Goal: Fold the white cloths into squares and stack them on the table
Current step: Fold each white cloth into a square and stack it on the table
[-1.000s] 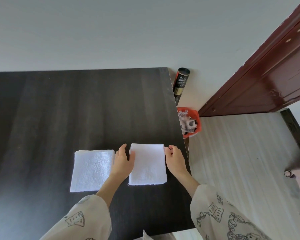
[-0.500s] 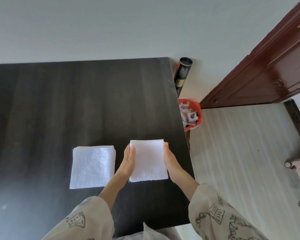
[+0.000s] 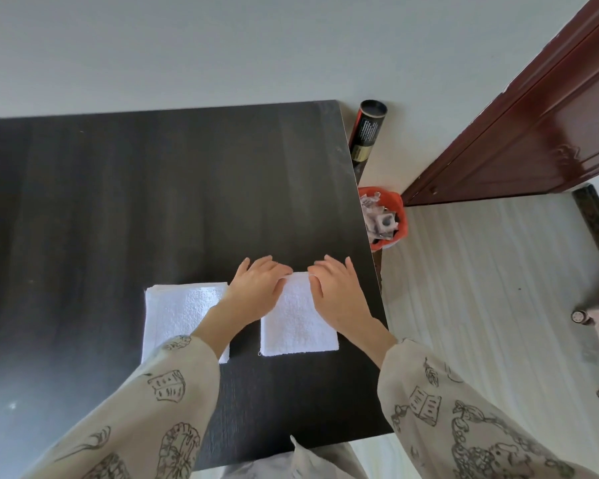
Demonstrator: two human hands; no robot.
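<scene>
You're pressing both hands flat on the folded cloth (image 3: 300,323) near the table's (image 3: 153,202) right edge, left hand (image 3: 256,292) and right hand (image 3: 338,295) with fingers straight and spread along its far edge. A folded stack (image 3: 182,319) is lying just beside it, toward the left. Folding looks done; stacking this square is what's remaining.

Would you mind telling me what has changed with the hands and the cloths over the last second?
Both hands moved from the sides of the right cloth up to its far corners: the left hand and right hand now lie flat, pressing it down. Half a second ago they held its side edges. The left cloth stayed in place on the table, and the two cloths remain side by side, unstacked.
</scene>
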